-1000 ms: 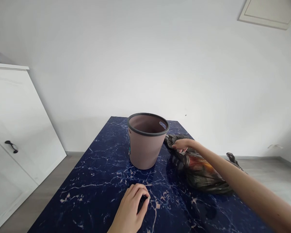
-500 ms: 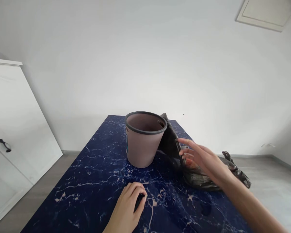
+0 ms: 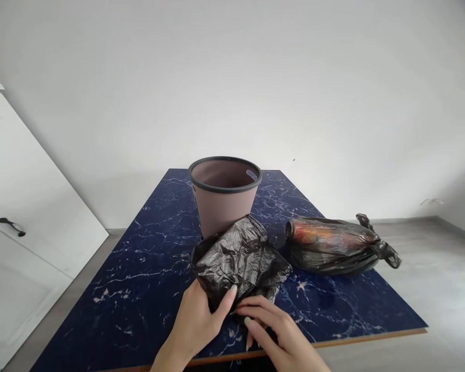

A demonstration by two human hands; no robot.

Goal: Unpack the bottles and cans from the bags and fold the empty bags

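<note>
Although the filled black plastic bag (image 3: 329, 245) is knotted, the round mauve plastic bin (image 3: 222, 209) stands unlined; left hand (image 3: 194, 323) and right hand (image 3: 281, 330) pinch crumpled black plastic film (image 3: 238, 253).

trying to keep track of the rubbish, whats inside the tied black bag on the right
Through the thin film of the tied bag, a red and orange cylindrical thing shows, lying on its side. Anything deeper is hidden by the dark, creased plastic.

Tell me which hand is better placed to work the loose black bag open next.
Probably the right hand: its fingertips are at the near edge of the loose black bag, while the left hand holds it, thumb on top.
</note>
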